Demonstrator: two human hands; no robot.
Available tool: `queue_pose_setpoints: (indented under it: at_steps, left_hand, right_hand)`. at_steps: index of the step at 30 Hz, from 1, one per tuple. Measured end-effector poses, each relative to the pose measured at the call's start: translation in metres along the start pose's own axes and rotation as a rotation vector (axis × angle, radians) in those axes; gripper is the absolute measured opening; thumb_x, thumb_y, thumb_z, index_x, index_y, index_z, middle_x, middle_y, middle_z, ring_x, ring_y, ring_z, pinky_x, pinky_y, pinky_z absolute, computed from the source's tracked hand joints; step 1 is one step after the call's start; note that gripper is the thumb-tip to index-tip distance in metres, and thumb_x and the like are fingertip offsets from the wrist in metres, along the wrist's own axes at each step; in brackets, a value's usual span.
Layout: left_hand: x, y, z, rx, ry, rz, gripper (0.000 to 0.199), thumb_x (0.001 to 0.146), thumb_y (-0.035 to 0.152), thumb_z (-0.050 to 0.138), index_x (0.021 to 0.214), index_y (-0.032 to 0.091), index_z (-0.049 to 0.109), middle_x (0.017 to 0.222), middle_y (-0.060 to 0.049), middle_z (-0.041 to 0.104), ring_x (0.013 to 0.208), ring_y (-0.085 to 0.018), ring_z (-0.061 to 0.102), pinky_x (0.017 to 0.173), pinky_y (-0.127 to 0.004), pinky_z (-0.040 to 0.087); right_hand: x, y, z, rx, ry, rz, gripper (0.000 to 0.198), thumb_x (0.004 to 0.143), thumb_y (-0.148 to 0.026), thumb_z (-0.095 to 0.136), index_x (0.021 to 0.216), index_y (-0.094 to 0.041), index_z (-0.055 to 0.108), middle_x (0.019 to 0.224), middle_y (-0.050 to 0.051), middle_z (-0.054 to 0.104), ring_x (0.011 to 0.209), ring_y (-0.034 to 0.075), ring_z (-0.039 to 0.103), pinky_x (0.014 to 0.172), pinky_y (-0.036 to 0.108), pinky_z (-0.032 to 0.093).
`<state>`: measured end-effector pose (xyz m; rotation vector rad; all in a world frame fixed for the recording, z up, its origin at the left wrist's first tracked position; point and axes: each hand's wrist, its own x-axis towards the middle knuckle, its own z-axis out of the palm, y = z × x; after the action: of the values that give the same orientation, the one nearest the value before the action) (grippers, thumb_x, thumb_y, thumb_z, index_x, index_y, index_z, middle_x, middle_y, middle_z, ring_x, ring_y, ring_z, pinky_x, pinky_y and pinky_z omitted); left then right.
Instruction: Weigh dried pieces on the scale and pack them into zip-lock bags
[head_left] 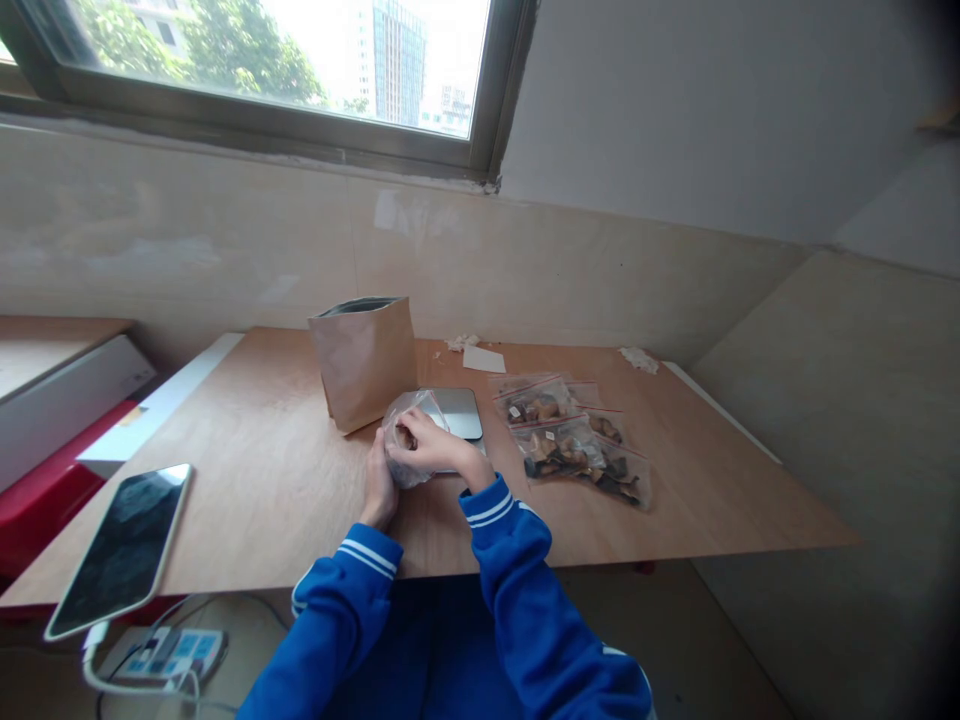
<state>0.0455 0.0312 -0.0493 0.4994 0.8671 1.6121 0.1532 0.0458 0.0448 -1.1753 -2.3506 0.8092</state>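
My left hand (379,478) is closed around the side of a clear plastic bag (409,470) above the near middle of the table. The fingers of my right hand (427,440) are bent together at the bag's mouth, with a small brown piece showing by the fingertips; its kind is too small to make out. Behind the bag lies a flat kitchen scale (461,410) with a silver top, partly hidden by my right hand. A brown paper pouch (367,365) stands upright with its top open, just behind and left of my hands.
Several zip bags of dried brown pieces (562,445) lie to the right. A white card (484,359) and crumpled tissue (639,359) are near the wall. At the left edge, a tablet (124,545) with a charging cable overhangs, above a power strip (169,652).
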Motion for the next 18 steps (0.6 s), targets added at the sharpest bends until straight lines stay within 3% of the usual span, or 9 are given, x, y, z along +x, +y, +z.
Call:
queue_pose_setpoints:
  at_steps: [8,12,18]
  left_hand:
    - [-0.003,0.003,0.003,-0.081,0.036,-0.023,0.036,0.089,0.038,0.052,0.107,0.012,0.069,0.108,-0.010,0.072,0.105,-0.022,0.065,0.096,-0.032,0.048]
    - [-0.003,0.002,0.001,-0.049,0.041,0.056,0.033,0.088,0.037,0.054,0.108,0.014,0.069,0.107,-0.006,0.072,0.109,-0.019,0.063,0.099,-0.028,0.045]
    - [-0.001,-0.001,-0.002,-0.015,0.057,0.037,0.038,0.089,0.041,0.052,0.107,0.012,0.068,0.108,-0.009,0.072,0.105,-0.020,0.065,0.095,-0.029,0.047]
  right_hand:
    - [0.004,-0.015,0.008,-0.198,-0.029,0.077,0.025,0.090,-0.029,0.054,0.111,-0.015,0.053,0.113,0.014,0.054,0.112,0.029,0.051,0.101,0.049,0.037]
    - [0.006,-0.021,0.014,-0.139,0.042,0.097,0.020,0.092,-0.024,0.048,0.108,-0.013,0.053,0.113,0.016,0.055,0.106,0.027,0.055,0.093,0.043,0.043]
    - [0.005,-0.025,0.016,-0.123,0.054,0.216,0.015,0.091,-0.025,0.052,0.101,-0.015,0.054,0.113,0.015,0.055,0.097,0.025,0.060,0.085,0.039,0.046]
